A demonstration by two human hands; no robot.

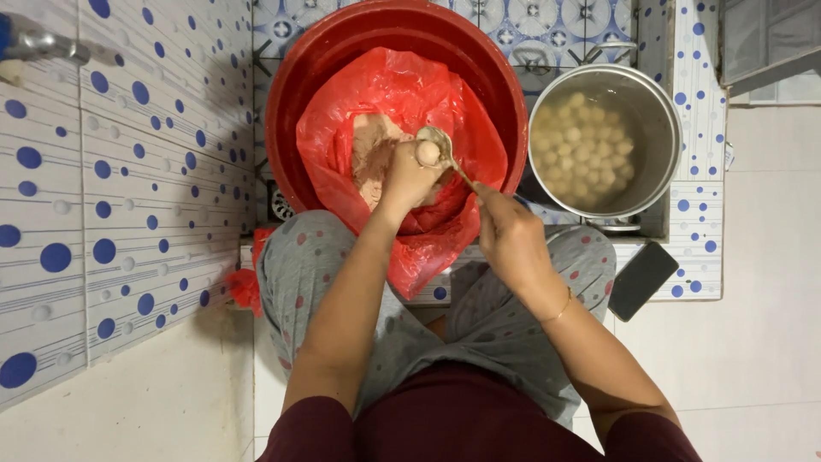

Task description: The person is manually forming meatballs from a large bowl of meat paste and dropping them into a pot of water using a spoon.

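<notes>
Left hand (409,175) clenched around a small, pale, round paste ball (428,152) above the red plastic bag (342,128) of pinkish paste inside the red basin (295,103). Right hand (510,235) gripping a metal spoon (438,141) beside the ball. Alongside, a steel pot (663,111) of water holding many similar balls.

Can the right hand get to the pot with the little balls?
Probably yes: the right hand is just beside the steel pot, which is open-topped with nothing between, though it holds a spoon.

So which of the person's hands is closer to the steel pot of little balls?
Right. The right hand holds the spoon just left of the pot; the left hand is farther left, over the red bag.
</notes>
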